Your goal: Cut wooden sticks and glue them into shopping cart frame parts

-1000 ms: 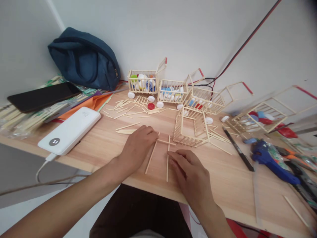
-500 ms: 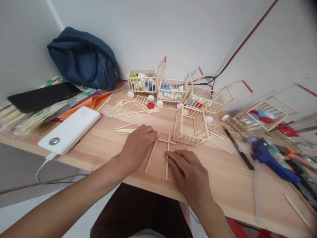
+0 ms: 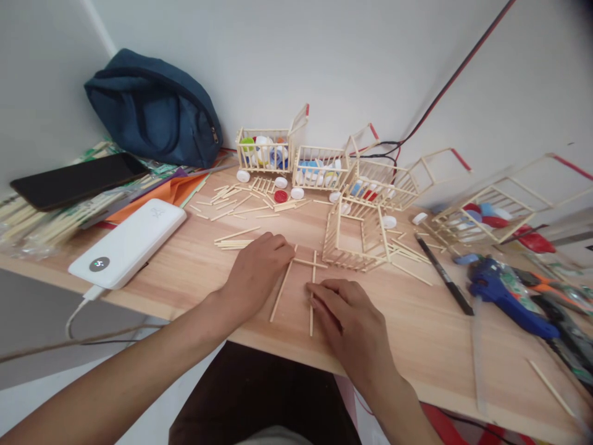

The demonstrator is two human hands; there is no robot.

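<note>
On the desk (image 3: 426,346) | left hand (image 3: 259,269) met the crosspiece (image 3: 306,262), grip: couldn't tell | right hand (image 3: 354,315) pinched the nearest long stick (image 3: 312,324)

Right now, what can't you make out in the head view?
- Left grip, head view: the back of the hand hides what its fingertips touch.
- Right grip, head view: its own fingers hide whether it pinches or presses the right stick.
- Cross stick, head view: too small to tell if glued.
- Power bank display, head view: digits blurred.
- Far-right cart handle, head view: right edge cuts it off.
</note>
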